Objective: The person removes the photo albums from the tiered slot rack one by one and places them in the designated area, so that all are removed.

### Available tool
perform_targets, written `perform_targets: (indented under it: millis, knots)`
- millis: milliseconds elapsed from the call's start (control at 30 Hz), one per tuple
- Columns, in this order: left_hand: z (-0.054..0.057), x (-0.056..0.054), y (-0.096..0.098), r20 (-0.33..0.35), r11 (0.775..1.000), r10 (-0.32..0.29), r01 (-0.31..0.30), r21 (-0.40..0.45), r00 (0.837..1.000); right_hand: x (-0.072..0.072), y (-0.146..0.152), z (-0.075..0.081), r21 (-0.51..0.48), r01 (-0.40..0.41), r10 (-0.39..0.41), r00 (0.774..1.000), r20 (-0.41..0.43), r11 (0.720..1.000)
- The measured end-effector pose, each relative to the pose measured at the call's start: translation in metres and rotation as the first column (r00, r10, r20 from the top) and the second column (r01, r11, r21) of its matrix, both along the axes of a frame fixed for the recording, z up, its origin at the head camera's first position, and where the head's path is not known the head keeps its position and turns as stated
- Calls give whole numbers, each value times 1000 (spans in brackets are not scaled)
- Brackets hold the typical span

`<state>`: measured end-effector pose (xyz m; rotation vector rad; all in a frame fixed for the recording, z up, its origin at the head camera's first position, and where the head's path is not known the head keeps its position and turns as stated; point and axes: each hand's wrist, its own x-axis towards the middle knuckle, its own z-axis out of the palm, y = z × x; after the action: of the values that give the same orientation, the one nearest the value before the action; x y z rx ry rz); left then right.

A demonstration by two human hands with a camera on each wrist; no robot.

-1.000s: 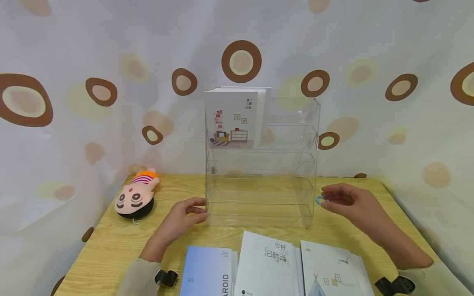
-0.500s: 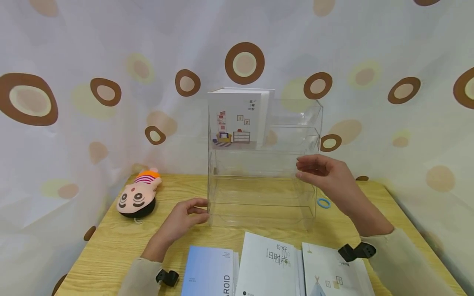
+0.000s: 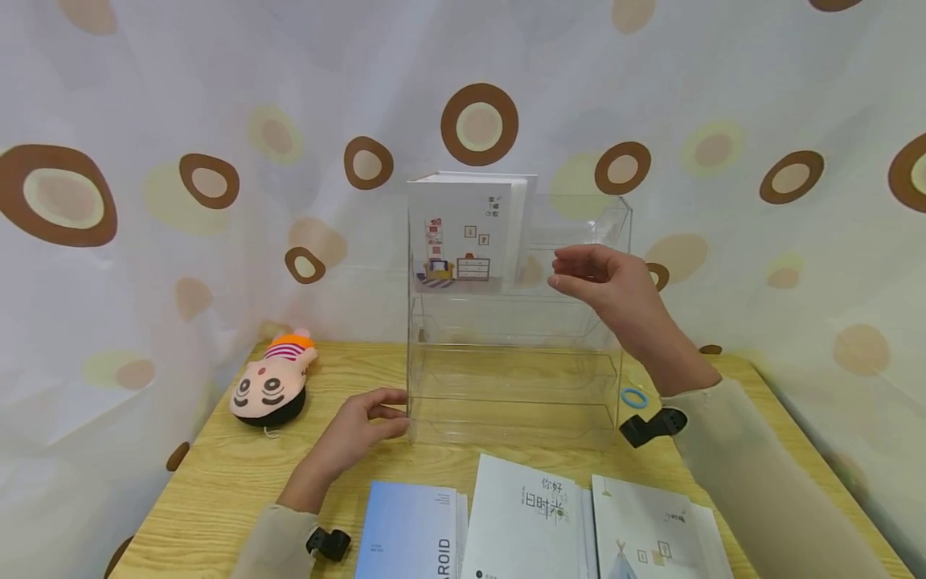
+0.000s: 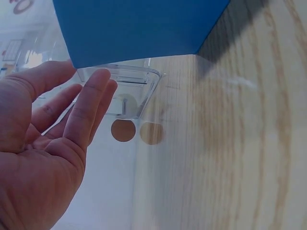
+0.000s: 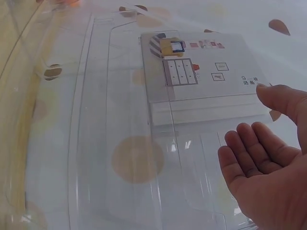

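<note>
A clear tiered rack (image 3: 514,378) stands upright on the wooden table, with a white picture-covered book (image 3: 463,229) upright at the left of its top tier. My left hand (image 3: 359,426) is at the rack's lower left side, fingers loosely extended and fingertips at its edge. In front of the upper right part of the rack, my right hand (image 3: 608,281) is raised with fingers loosely bent and nothing in them. The right wrist view shows that hand (image 5: 268,153) beside the book (image 5: 206,72), apart from it.
Near the front edge lie a blue book (image 3: 408,527), a white book (image 3: 524,523) and another white book (image 3: 654,527). A plush doll (image 3: 273,382) lies at the left. Right of the rack is a blue ring (image 3: 634,398). A patterned curtain (image 3: 289,80) hangs behind.
My right hand has moved up and left, from beside the rack's lower right to in front of its upper right. The left hand has stayed at the rack's left side.
</note>
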<state>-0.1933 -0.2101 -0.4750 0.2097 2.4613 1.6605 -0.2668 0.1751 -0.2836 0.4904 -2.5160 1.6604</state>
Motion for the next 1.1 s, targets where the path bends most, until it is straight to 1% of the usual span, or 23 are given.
perform_targets:
  millis: [167,300,533,767,900,1100]
  knots:
    - [-2,-1,-1,-1,1000,4,-4,-2,1000,-14,-8,7,-13,34,-34,999,7,999]
    - [-1,0,-1,2,1000,20,-20,-8,1000,-25,-16,12,-25,40,-40,999,27,999]
    - [-1,-1,-1,-4,1000,11,-11,-8,1000,-39,-26,23,-137,45,-44,999,10,990]
    - [-1,-2,-1,-18,1000,0,0,-10,1000,-51,-41,39,-160,74,-73,997,8,984]
    - [-1,-2,-2,-20,1000,-7,7,-3,1000,-57,-50,46,-205,63,-61,998,17,977]
    - [-2,-2,-2,-24,1000,-16,16,-4,1000,-65,-60,50,-255,25,-18,999,28,967]
